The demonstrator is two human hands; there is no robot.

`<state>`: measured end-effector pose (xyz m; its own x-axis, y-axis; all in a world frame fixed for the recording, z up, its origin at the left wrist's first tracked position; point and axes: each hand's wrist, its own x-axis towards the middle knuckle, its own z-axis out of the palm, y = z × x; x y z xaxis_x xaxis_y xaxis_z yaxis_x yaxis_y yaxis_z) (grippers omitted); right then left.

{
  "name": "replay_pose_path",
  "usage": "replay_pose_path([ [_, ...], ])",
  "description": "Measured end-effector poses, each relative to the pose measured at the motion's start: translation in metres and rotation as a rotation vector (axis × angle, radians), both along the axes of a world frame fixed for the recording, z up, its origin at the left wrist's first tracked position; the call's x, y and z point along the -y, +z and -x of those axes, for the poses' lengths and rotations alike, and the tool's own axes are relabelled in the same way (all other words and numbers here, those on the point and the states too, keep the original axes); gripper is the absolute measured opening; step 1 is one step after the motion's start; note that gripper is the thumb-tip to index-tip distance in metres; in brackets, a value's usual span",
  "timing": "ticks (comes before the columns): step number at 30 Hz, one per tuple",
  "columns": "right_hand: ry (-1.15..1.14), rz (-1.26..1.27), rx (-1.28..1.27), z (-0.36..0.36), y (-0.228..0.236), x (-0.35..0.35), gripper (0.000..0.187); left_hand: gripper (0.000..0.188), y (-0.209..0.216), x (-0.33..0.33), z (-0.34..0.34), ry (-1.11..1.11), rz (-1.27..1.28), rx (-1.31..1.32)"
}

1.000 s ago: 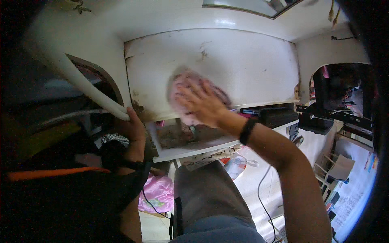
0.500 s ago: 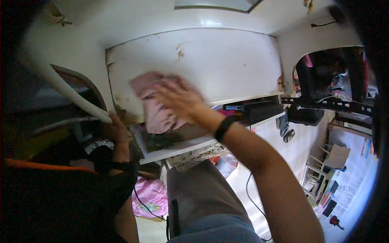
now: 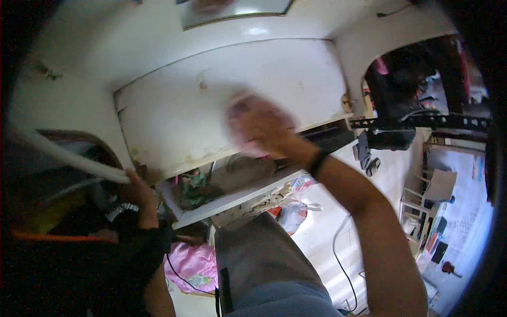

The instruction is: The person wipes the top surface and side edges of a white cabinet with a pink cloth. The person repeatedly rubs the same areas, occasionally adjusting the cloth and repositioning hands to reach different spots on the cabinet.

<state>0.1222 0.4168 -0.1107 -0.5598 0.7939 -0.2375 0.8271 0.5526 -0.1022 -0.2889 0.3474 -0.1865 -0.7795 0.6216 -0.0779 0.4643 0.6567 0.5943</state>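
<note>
A pinkish cloth [image 3: 248, 119], smeared by motion, lies bunched on the stained white panel [image 3: 174, 116] of a cabinet. My right hand [image 3: 272, 134], with a dark band at its wrist, is pressed onto this cloth; its fingers are blurred. At the left, my left hand [image 3: 140, 190] is closed round the lower end of a white curved bar [image 3: 79, 161], its fingers partly hidden. Brown marks show along the panel's edges. Below the panel's front edge, an open drawer [image 3: 232, 203] holds a green crumpled item [image 3: 193, 182] and dark things.
A mirror-like pane [image 3: 235, 13] is set above the panel. A pink plastic bag [image 3: 193, 264] lies on the floor below, with a cable across it. To the right are a dark perforated metal bar [image 3: 422, 122], shoes [image 3: 372, 166] and a white chair [image 3: 438, 185].
My right hand has swept the cloth rightward over the panel, baring the panel's left part and more of the drawer. The view has shifted; my left hand stays at the bar.
</note>
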Motion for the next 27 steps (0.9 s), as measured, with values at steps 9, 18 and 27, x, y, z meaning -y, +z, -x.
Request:
replay_pose_path([
  [9,0.421,-0.324,-0.512,0.075,-0.025,0.009,0.059,0.07,0.024,0.005,-0.002,-0.191,-0.161,0.083],
  [18,0.312,-0.177,0.135,-0.208,0.023,-0.014,0.101,0.076,-0.063,0.012,0.057,-0.221,-0.277,-0.12],
  [27,0.183,-0.034,0.218,-0.239,0.026,0.002,0.082,0.08,-0.034,0.009,0.05,-0.106,0.127,-0.365],
])
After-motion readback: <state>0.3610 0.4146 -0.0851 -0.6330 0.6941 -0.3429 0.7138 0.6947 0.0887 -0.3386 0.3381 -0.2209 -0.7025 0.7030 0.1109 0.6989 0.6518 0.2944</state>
